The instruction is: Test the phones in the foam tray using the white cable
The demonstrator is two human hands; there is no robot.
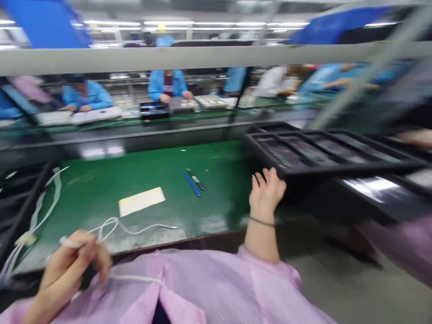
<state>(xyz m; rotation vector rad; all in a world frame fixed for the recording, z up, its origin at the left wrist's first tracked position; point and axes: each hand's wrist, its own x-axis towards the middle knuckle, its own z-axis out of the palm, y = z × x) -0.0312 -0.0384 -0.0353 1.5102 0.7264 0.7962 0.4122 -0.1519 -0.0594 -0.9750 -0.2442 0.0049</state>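
My left hand (pixel 76 263) is closed at the lower left, its fingers curled around a white cable (pixel 116 221). The cable loops over the bench, with a thin tip pointing right, and a white strand also crosses the pink sleeve below the hand. My right hand (pixel 267 191) reaches forward with fingers apart and slightly bent, close to the near left corner of a black tray (pixel 293 171). Whether its fingertips touch the tray cannot be made out. Flat dark pieces lie in the tray's long compartments.
On the green bench mat (pixel 219 202) lie a pale paper slip (pixel 142 201), a blue stick (pixel 192 184) and a dark pen-like tool (pixel 196 180). A black tray (pixel 25 211) and white cords stand left. A dark glossy panel (pixel 378 193) sits right. Co-workers sit opposite.
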